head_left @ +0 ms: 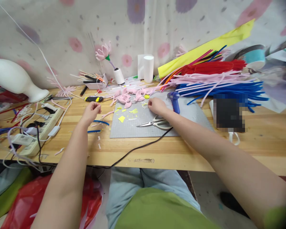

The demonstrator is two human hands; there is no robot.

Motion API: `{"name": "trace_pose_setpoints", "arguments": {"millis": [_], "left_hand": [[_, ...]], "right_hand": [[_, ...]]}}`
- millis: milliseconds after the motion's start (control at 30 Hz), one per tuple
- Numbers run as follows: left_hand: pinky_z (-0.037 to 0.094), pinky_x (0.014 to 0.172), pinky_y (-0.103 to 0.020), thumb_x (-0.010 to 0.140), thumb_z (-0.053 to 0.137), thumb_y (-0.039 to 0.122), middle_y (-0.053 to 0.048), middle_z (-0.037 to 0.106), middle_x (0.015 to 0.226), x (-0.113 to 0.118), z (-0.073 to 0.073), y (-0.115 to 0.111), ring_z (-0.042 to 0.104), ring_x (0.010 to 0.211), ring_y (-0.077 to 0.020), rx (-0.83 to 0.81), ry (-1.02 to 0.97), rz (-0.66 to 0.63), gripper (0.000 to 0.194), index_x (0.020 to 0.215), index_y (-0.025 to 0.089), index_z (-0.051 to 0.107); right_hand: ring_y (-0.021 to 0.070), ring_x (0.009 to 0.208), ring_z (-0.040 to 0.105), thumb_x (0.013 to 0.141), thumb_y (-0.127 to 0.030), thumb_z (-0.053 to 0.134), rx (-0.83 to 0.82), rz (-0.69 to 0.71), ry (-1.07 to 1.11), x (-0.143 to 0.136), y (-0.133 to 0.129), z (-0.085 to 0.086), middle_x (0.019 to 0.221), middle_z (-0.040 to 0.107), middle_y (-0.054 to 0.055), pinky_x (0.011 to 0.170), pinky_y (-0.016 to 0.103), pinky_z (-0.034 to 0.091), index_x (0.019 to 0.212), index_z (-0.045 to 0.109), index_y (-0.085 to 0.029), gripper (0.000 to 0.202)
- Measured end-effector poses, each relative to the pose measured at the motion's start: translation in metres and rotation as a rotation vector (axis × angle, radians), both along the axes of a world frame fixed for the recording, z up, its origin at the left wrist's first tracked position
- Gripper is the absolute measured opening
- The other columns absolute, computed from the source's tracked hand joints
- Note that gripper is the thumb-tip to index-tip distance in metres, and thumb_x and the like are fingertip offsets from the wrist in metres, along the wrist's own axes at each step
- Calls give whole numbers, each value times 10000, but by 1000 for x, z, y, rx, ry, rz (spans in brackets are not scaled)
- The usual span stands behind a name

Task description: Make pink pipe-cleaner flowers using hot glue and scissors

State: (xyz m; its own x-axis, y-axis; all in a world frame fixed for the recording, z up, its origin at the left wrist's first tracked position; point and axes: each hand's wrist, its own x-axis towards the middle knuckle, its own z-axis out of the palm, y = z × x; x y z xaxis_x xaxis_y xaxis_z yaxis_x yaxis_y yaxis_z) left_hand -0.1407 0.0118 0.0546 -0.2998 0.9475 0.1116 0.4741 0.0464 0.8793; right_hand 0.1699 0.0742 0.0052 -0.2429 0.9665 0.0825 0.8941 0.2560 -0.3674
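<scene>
My left hand (91,112) is closed above the wooden table, fingertips together; whatever they hold, if anything, is too small to make out. Below it lie short blue pipe cleaners (101,121). Over the grey cutting mat (119,132) my right hand (156,106) is closed, its fingertips down beside a small bunch of thin white strands (144,104). What is between those fingers is hidden. Pink fuzzy petals (125,98) lie just behind, with yellow scraps (121,119) on the mat. Scissors (154,123) rest under my right forearm, and a blue glue gun (173,101) stands beyond it.
A utility knife (93,99) lies behind my left hand. Bundles of red (212,67) and blue pipe cleaners (228,90) fill the back right. A power strip (44,130) with cables is at left. A black cord (133,149) crosses the front edge.
</scene>
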Motion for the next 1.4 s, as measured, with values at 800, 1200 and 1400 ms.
{"name": "trace_pose_setpoints", "arguments": {"millis": [800,1200,1400], "left_hand": [[458,723,-306,634,648,222,-55,604,924,17,-14,-3,585,774,-176,-184,625,111,659,1260,188,448],[269,1039,-435,754,533,252,-85,666,1004,54,-25,1,510,1126,-271,-56,777,63,430,1181,214,562],[240,1042,-476,736,523,159,-79,646,829,98,-26,9,559,1018,-280,111,637,-24,475,1209,166,475]], "right_hand": [[99,677,553,835,-346,486,-230,-3,625,8,10,5,896,696,58,652,222,414,826,581,-154,214],[124,663,643,888,-565,320,-190,-18,650,12,12,2,984,670,78,679,241,449,940,586,-158,488],[145,924,623,916,-524,273,-79,9,648,14,13,0,951,680,63,837,251,430,923,602,-168,485]]}}
